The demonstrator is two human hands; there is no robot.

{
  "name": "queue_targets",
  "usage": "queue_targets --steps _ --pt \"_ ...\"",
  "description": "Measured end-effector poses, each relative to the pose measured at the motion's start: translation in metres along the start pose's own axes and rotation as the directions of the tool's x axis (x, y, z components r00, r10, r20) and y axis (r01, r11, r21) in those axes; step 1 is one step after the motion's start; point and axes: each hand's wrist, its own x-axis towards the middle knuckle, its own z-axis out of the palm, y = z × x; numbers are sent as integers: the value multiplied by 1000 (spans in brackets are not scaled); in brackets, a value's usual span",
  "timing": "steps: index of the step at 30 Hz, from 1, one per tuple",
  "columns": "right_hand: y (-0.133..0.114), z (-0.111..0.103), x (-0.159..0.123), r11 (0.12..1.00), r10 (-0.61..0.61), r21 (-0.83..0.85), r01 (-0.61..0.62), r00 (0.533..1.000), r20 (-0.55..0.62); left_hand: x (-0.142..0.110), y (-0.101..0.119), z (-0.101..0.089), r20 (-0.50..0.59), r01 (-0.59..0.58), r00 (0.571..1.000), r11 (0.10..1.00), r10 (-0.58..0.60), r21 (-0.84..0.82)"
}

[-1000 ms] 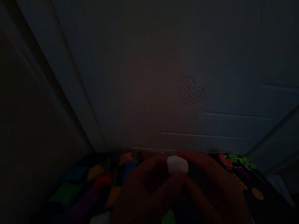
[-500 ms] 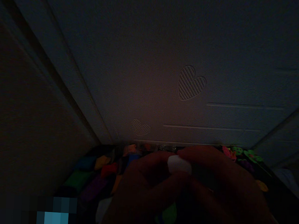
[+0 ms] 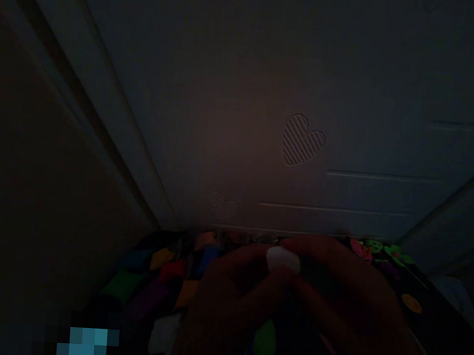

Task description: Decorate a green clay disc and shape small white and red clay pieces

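Note:
A small, smooth white lump of what looks like modelling clay (image 3: 283, 259) is held up between my hands, low in the dim head view. My left hand (image 3: 229, 300) pinches it from the left between thumb and fingers. From the right, my right hand (image 3: 345, 302) touches it with its closed fingertips. Below the hands lies a green rounded piece (image 3: 265, 344) with a dark blue edge, partly hidden by my left hand. The picture is too dark for the fingers to show clearly.
Several coloured pieces, among them a red one (image 3: 172, 270) and a green one (image 3: 121, 285), lie on a black surface at left. Bright flower-like shapes (image 3: 396, 255) and an orange disc (image 3: 412, 303) lie at right. A pale panel with embossed hearts (image 3: 303, 141) rises behind.
The view has shifted slightly back and forth. Both hands stay around the white lump, with only small finger movements; the lump's outline looks nearly the same.

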Motion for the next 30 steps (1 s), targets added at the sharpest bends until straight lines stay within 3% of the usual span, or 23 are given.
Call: queue_targets --steps 3,6,9,12,16,25,30 --pt "1 2 -1 999 19 32 -19 1000 0 0 -9 -2 3 -18 1000 1000 18 -13" --pt "4 3 -5 988 110 109 -113 993 34 -3 -15 -8 6 -51 999 999 51 -9" --pt "7 2 -8 957 204 198 -213 977 64 -6 -14 -14 -78 -130 988 990 134 59" --pt "6 0 -7 943 209 242 -229 972 105 -8 -11 -18 -152 -199 961 961 230 191" --pt "1 -4 -4 927 226 271 -258 964 142 -9 -9 -20 -58 -306 940 906 337 292" --pt "-1 -9 -8 867 322 335 -369 928 189 -5 -12 -24 12 -347 934 901 356 260" --pt "-1 -8 -5 893 313 285 -348 936 163 -6 -13 -22 26 -280 960 955 279 97"
